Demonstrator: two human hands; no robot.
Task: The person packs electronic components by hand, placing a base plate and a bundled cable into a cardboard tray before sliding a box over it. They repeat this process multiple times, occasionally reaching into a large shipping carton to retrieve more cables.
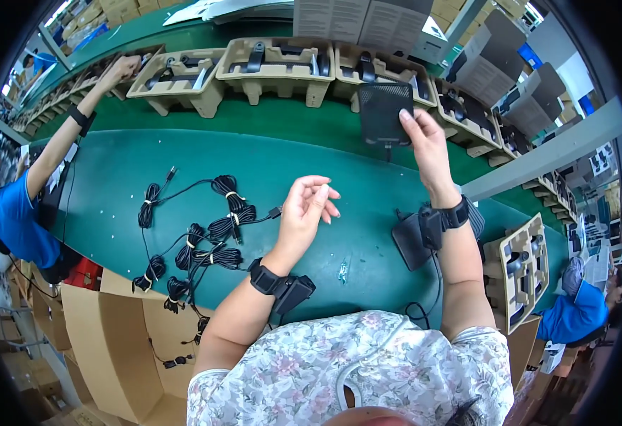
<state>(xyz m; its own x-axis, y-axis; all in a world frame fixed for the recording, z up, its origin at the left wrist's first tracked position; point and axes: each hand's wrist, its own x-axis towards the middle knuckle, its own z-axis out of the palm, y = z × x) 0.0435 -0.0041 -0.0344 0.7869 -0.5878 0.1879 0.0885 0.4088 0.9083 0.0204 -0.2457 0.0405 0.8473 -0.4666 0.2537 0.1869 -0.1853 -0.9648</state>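
My right hand [428,142] is raised over the far edge of the green table, its thumb and fingers pinching a flat black mesh panel [382,117] with a short stub at its lower edge. Beside my right wrist, dark flat panels [412,245] lie on the table. My left hand [309,202] hovers above the middle of the table, palm turned inward, fingers loosely bent and apart, with nothing visible in it. Left of it lie several bundles of black cable [222,224] tied with light bands. One cable's plug end [275,212] points toward my left hand.
Moulded pulp trays [275,74] holding black parts line the far shelf. Another tray [513,273] stands tilted at right, near a grey metal post [552,160]. A cardboard box [112,348] sits open below the table's left edge. Co-workers in blue [20,220] are at left and right.
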